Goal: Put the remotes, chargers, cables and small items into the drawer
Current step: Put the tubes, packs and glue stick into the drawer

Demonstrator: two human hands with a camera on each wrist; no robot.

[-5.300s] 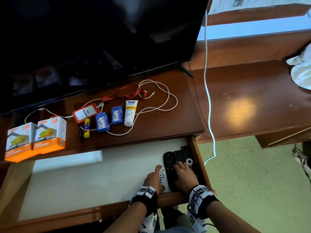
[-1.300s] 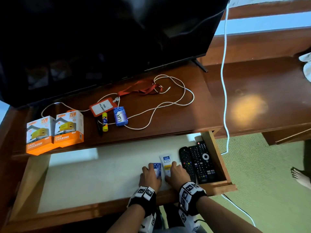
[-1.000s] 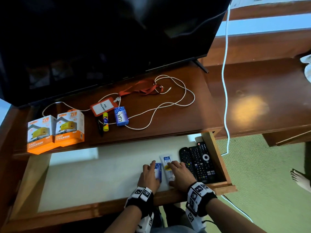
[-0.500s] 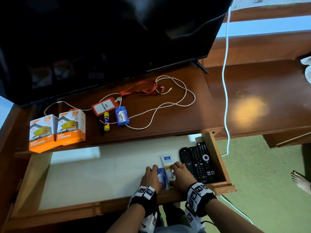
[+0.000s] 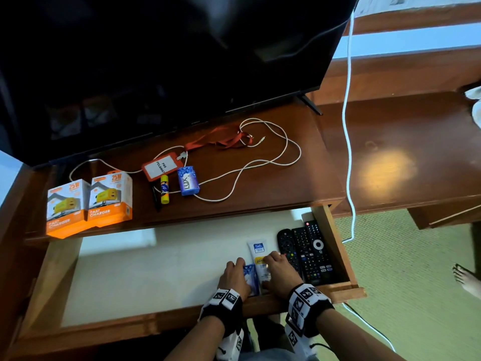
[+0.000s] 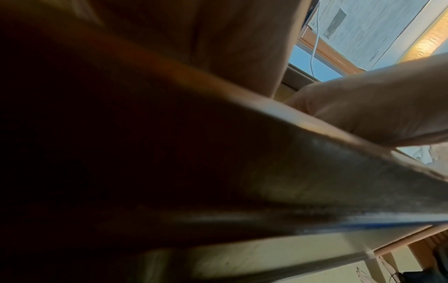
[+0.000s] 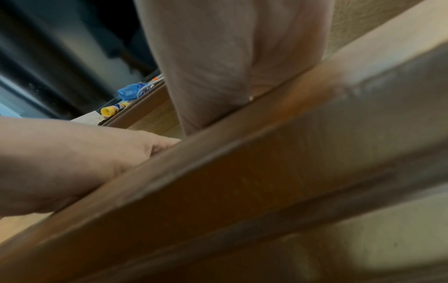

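Our left hand rests on a small blue soap packet and our right hand on the white tube, fingers laid over them; whether they grip, we cannot tell. Both items have come down from the desk top within the last few seconds and have been nudged tight against the two remotes in the drawer. Above wait the charger boxes, white cable, badge, glue stick and second soap.

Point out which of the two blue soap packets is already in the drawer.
The blue soap packet under the left hand, beside the white tube. The other, marked LUX, lies on the desktop.
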